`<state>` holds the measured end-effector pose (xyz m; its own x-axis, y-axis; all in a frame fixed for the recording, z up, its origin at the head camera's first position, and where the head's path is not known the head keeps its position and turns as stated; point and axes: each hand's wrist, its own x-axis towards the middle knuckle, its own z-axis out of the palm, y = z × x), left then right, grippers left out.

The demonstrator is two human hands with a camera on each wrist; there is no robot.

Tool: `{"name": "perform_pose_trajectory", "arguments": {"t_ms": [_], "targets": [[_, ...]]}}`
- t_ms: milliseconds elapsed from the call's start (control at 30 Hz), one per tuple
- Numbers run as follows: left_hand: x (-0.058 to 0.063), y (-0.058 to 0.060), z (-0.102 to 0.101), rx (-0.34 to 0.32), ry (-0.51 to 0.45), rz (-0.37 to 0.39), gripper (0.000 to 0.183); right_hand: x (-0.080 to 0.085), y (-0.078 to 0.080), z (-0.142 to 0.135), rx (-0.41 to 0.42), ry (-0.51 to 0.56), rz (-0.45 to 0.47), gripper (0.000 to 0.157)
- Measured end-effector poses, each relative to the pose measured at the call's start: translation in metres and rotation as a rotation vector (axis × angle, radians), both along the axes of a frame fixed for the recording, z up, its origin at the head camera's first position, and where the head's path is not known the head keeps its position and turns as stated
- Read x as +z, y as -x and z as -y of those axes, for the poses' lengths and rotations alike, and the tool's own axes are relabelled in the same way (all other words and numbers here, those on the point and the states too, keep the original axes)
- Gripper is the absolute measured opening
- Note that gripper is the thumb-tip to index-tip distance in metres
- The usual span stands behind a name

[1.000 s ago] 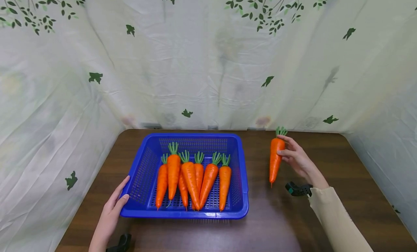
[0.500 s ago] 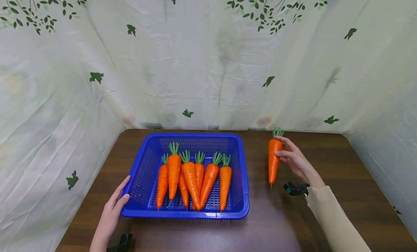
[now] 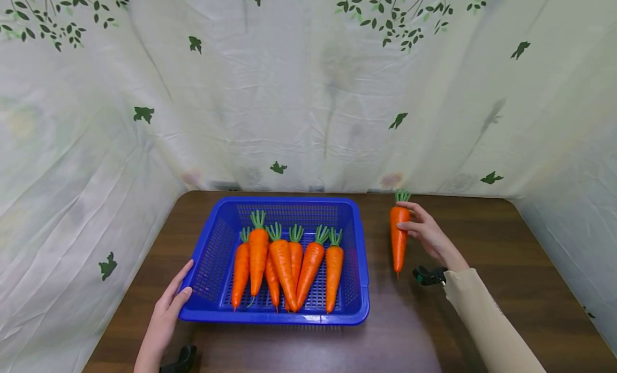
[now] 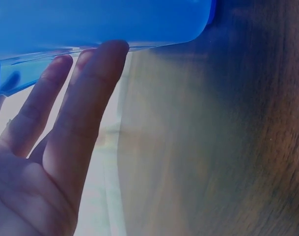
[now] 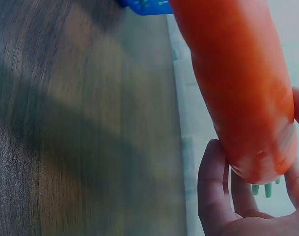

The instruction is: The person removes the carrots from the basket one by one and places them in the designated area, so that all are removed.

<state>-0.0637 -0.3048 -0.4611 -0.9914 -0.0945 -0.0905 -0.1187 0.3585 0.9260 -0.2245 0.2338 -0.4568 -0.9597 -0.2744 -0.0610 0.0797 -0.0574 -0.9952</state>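
Observation:
My right hand (image 3: 428,231) pinches an orange carrot (image 3: 399,238) with a green top between thumb and fingers, near its thick end. The carrot hangs tip down over the right half of the table; in the right wrist view the carrot (image 5: 242,88) fills much of the upper right. My left hand (image 3: 164,314) rests against the left side of a blue plastic basket (image 3: 275,316), thumb and index fingertip at its rim. In the left wrist view the left fingers (image 4: 85,108) are nearly straight, with tips at the basket edge. Several carrots (image 3: 281,271) lie side by side in the basket, tops away from me.
The basket stands on a dark brown wooden table (image 3: 376,335), left of its middle. A pale cloth (image 3: 308,110) with leaf prints hangs behind the table and at both sides. Black devices (image 3: 429,275) are strapped at the wrists.
My right hand has moved left toward the basket with the carrot in it. The left hand and the basket stay in place.

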Motion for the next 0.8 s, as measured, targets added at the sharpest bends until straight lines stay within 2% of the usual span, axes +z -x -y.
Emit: {"name": "perform_pose_trajectory", "arguments": {"t_ms": [400,800], "targets": [[0.000,0.001,-0.001,0.000,-0.012,-0.009,0.054,-0.016,0.011,0.002,0.008,-0.145,-0.004,0.059],[0.000,0.000,-0.001,0.011,-0.016,0.004,0.054,-0.031,0.015,0.006,-0.001,-0.222,-0.037,0.060]]}}
